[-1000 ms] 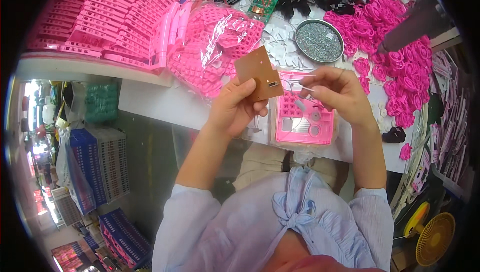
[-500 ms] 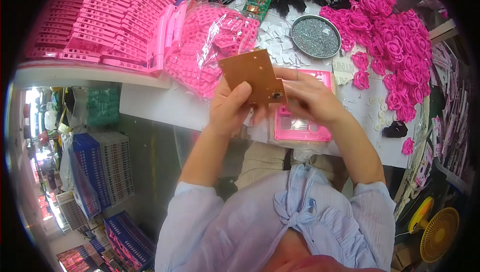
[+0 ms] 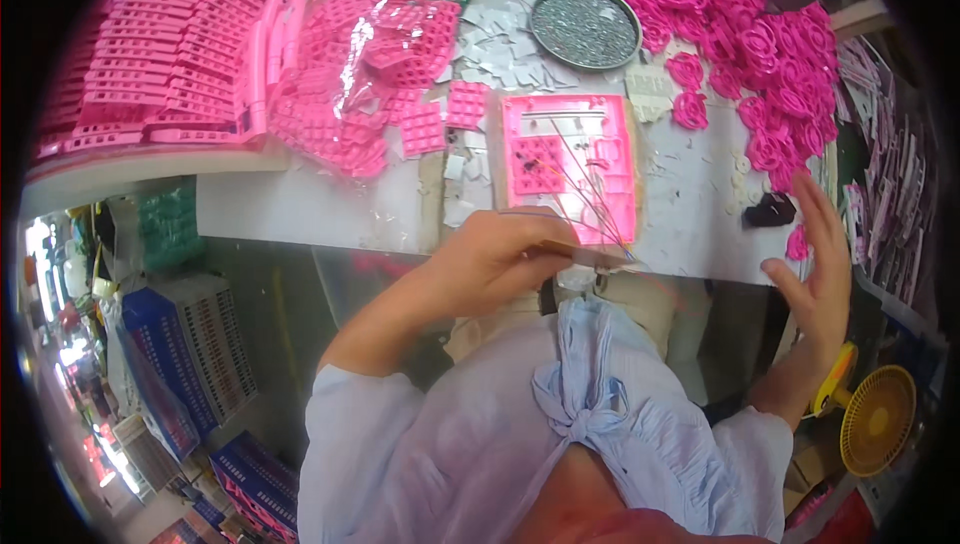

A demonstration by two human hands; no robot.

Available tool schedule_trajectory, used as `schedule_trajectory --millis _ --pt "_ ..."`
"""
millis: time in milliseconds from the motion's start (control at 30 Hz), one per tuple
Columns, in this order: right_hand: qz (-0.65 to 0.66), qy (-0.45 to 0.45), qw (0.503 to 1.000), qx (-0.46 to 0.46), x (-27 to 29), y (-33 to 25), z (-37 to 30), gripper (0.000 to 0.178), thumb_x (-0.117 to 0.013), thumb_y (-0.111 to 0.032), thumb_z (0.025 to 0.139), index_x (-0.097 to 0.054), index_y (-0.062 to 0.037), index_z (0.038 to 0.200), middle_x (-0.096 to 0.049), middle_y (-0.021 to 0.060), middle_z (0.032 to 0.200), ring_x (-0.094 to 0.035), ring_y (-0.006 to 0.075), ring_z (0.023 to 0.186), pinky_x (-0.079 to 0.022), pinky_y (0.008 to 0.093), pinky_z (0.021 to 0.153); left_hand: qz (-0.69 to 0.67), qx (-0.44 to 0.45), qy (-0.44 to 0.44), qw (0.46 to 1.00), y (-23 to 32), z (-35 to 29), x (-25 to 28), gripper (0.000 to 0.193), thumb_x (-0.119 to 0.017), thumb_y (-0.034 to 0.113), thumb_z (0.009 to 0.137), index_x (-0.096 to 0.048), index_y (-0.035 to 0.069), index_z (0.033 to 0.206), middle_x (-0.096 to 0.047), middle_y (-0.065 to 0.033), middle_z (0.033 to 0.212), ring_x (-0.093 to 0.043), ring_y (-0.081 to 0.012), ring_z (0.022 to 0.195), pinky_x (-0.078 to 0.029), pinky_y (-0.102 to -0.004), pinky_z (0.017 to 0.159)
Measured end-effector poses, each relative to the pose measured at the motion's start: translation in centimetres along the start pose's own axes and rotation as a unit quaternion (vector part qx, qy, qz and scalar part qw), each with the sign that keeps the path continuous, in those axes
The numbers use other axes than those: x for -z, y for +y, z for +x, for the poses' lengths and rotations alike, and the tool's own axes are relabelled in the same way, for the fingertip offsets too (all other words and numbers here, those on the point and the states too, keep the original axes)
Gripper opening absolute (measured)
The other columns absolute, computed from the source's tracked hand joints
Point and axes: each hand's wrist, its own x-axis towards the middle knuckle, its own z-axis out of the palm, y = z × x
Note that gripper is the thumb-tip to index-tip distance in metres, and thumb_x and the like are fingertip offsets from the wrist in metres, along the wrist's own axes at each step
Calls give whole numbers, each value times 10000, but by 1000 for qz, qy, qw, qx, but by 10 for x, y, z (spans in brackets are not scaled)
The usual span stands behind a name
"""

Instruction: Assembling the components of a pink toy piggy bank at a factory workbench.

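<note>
My left hand [image 3: 505, 262] pinches a brown circuit board [image 3: 598, 255] by one edge, close to the table's front edge. The board is tilted nearly edge-on, so its faces hardly show. Thin coloured wires [image 3: 590, 199] run up from it over an open pink plastic casing [image 3: 628, 179]. Inside the casing lies a pink grid-like keypad [image 3: 535, 166]. Well away to the right, my right hand [image 3: 822, 279] is empty, with thumb and fingers apart. It is nearest to a small black part [image 3: 768, 210] and a small pink piece [image 3: 797, 244].
A round tin of small metal screws [image 3: 585, 29] stands behind the casing. Pink ring-shaped parts [image 3: 760, 114] are heaped at the right. At the left are a clear bag of pink keypads [image 3: 350, 74] and stacked pink casings [image 3: 150, 74]. A yellow fan [image 3: 880, 419] stands lower right.
My right hand has left the board and swung right. My left hand has lowered the board toward the front edge and tilted it edge-on. The view has shifted, showing more of the casing.
</note>
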Motion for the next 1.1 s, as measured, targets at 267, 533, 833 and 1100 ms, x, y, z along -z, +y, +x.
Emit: schedule_trajectory --millis 267,533,833,1100 --pt "375 -141 886 233 -109 -79 83 891 -592 -549 941 -289 13 1562 -246 258 1629 -204 396 1509 -113 495 1221 15 -12 -7 1000 14 -3 -16 185 -636 -47 927 -693 15 1092 -698 -73 912 -654 -135 761 -520 -275 650" --pt "631 -103 765 78 -139 -90 85 291 -638 3 919 -666 20 1208 -596 111 1244 -588 180 1055 -481 324 890 45 92 97 990 -16 -30 -23 173 -625 23 964 -654 10 1133 -646 -75 855 -614 -153 714 -494 -303 624" --pt "491 -39 863 108 -127 -97 101 268 -719 -41 878 -724 -2 1143 -651 84 969 -609 151 907 -487 298 767 116 77 123 983 -28 -38 -28 166 -643 179 962 -617 48 1061 -639 -159 918 -646 -342 821 -494 -438 664" --pt "406 -90 909 -10 -132 -84 153 306 -750 -124 886 -716 16 1156 -725 64 924 -650 114 775 -537 268 708 -414 232 98 875 -27 -46 -31 550 -533 123 1033 -266 47 1507 -455 -201 1471 -667 -201 939 -597 -333 666"
